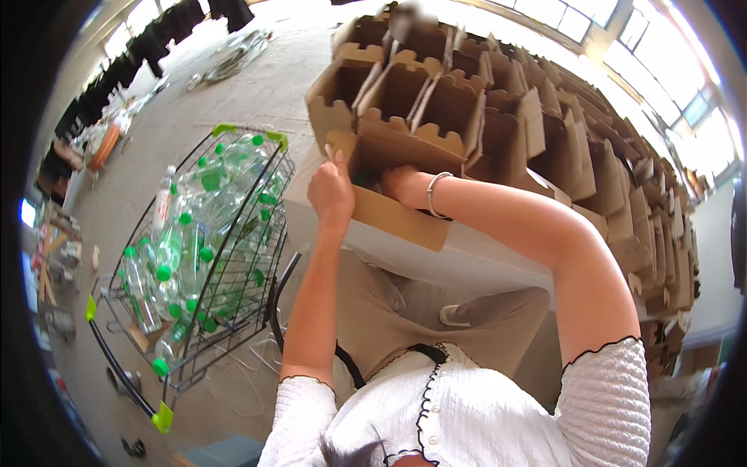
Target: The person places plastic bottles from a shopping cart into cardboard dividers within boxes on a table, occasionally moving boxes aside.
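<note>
An open cardboard box (pixel 401 219) stands nearest to me, its front flap folded down toward my lap. My left hand (pixel 333 191) is closed at its left side, pinching the upright side flap between thumb and fingers. Past the front edge, my right hand (pixel 403 185) reaches down into the box, and its fingers are hidden inside. A small dark greenish patch shows beside that hand, too unclear to name. A silver bracelet (pixel 433 194) circles my right wrist.
Many open cardboard boxes (pixel 395 92) stand in tight rows ahead and to the right, flaps up. On my left is a black wire shopping cart (pixel 233 261) with green corners, heaped with clear plastic bottles (pixel 191 257) with green caps. A concrete floor (pixel 257 101) extends beyond.
</note>
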The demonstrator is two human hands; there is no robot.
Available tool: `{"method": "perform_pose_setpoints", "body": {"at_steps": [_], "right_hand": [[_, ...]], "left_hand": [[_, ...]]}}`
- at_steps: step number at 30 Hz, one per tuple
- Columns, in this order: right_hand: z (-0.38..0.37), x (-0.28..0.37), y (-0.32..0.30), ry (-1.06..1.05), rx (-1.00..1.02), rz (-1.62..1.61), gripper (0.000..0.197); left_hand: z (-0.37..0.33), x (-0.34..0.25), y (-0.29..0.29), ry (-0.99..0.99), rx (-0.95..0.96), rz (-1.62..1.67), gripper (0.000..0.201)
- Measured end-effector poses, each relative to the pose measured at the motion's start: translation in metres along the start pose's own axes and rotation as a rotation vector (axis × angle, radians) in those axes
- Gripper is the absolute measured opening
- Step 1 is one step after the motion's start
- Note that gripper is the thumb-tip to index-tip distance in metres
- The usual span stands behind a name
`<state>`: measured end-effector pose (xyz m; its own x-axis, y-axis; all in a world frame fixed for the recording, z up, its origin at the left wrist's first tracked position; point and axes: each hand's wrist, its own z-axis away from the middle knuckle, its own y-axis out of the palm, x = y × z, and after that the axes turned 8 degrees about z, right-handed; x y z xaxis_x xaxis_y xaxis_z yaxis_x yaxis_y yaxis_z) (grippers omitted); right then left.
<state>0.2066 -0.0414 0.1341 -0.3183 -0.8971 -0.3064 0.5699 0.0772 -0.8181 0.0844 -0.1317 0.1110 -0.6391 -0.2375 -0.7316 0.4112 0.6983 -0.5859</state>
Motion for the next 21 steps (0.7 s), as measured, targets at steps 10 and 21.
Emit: {"method": "perform_pose_setpoints", "body": {"at_steps": [10,21], "right_hand": [[0.008,-0.043,0.01,-0.06,-0.08,-0.209,0.037],[0.193,0.002,0.072,0.268,-0.985,-1.19,0.049]], "left_hand": [[-0.017,0.016,0.0,0.055,0.143,0.089,0.063],[0.029,0.034,-0.011,-0.183,0.359,1.106,0.076]]}}
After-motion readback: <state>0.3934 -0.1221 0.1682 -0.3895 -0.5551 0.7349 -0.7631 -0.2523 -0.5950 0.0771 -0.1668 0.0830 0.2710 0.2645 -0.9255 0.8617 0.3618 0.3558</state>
